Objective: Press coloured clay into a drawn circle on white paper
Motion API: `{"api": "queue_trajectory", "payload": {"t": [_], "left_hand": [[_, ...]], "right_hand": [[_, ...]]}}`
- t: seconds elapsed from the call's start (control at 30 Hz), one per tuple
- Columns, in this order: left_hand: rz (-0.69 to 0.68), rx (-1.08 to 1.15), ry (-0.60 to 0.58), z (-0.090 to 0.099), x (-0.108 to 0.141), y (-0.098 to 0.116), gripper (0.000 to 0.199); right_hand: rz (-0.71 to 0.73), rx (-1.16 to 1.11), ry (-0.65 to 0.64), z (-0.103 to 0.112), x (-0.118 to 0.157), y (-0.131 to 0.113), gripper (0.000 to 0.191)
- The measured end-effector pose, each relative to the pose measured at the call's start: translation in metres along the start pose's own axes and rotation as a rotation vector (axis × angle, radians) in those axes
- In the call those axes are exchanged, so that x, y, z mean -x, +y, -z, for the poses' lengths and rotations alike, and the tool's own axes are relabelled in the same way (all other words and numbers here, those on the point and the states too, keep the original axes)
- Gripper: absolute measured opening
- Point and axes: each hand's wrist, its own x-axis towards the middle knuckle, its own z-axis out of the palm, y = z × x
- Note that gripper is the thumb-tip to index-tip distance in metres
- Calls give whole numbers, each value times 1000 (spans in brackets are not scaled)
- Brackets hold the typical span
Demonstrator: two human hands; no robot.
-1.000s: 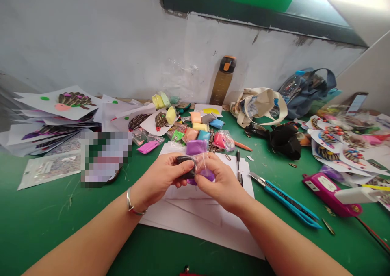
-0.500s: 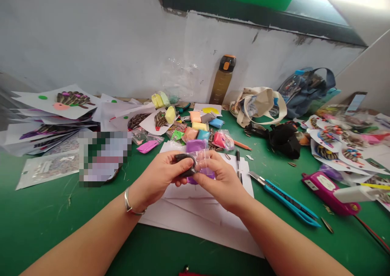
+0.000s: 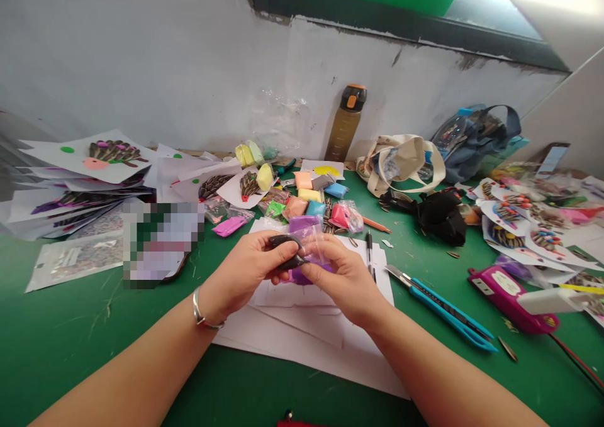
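Observation:
Over the white paper [image 3: 302, 326], my left hand [image 3: 255, 260] is closed around a soft, shiny black lump of clay [image 3: 292, 263]. Its thumb presses on top, and the lump bends around it. My right hand [image 3: 346, 270] meets it from the other side, thumb tip close to the clay, with a clear plastic wrapper [image 3: 311, 241] pinched in its fingers. Just behind and below the fingers sit purple clay packs [image 3: 303, 224]. The right fingertips are partly hidden behind the wrapper.
Bright clay packs [image 3: 310, 195] and sunflower seeds lie behind the hands. A pen [image 3: 369, 244], a blue utility knife [image 3: 448, 310] and a magenta glue gun [image 3: 504, 295] lie to the right. Stacked seed pictures [image 3: 94, 163] stand left; a bottle [image 3: 346, 122] leans on the wall.
The black clay has been bent and turned slightly between my fingers. The wrapper has shifted a little, while both arms stay nearly in place.

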Motion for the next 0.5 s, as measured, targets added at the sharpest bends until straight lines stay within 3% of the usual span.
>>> {"api": "queue_trajectory", "payload": {"t": [0.13, 0.33, 0.5], "left_hand": [[13, -5, -9, 0, 0, -1, 27], [13, -27, -12, 0, 1, -2, 26], [8, -37, -13, 0, 0, -1, 27]], "right_hand": [[-35, -101, -7, 0, 1, 1, 4], [66, 169, -32, 3, 1, -1, 8], [51, 298, -56, 4, 0, -3, 12]]}}
